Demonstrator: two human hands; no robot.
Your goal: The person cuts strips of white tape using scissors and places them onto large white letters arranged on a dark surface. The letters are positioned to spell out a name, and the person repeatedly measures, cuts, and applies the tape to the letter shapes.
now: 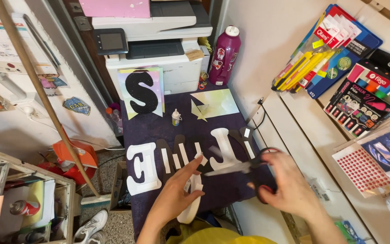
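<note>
My right hand [287, 185] grips black-handled scissors [238, 168], blades pointing left and blurred by motion. My left hand [180, 187] holds a white cut-out piece [193, 203] of card, fingers stretched toward the blades. Both hover over a dark purple table [222, 192]. On the table lie white letter cut-outs: a big one [141, 168] at left and another [224, 147] in the middle, with black letter shapes and small white strips [177, 158] between them.
A black glittery letter on pastel card [141, 91] leans against a white printer [154, 43]. A small glue bottle [176, 117], a pastel sheet with a star [214, 104] and a magenta bottle [224, 55] stand behind. Packaged pens and markers [339, 58] lie right. A broom handle [37, 86] leans left.
</note>
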